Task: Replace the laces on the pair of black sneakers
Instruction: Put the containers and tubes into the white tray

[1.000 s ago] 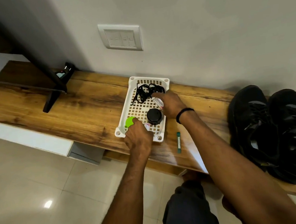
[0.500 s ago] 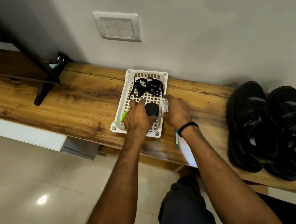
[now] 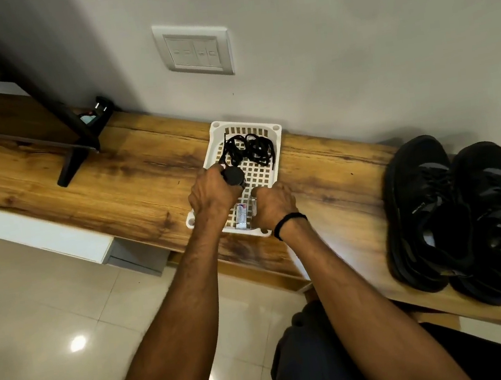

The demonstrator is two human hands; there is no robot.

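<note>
Wood bench [image 3: 134, 186]: kit is laid out along the wall.
Black sneakers [image 3: 460, 219]: parked at the right end, well apart from the basket, untouched.
White basket [image 3: 245, 125]: used as parts tray.
Spare laces [image 3: 248, 150]: bundled at its far end — not yet picked up.
Left hand [image 3: 211, 195]: wrapped round a black-capped jar [image 3: 234, 176] — likely being cleared aside.
Right hand [image 3: 273, 204]: curled at the near rim beside a small box [image 3: 241, 216]; contents cannot be told.

The left hand [image 3: 211, 195] hides the basket's [image 3: 270, 130] corner beneath it and part of the lid [image 3: 234, 176] it grips. The box's [image 3: 242, 218] print beside it is unreadable. The right hand [image 3: 273, 204] conceals whatever it holds.
</note>
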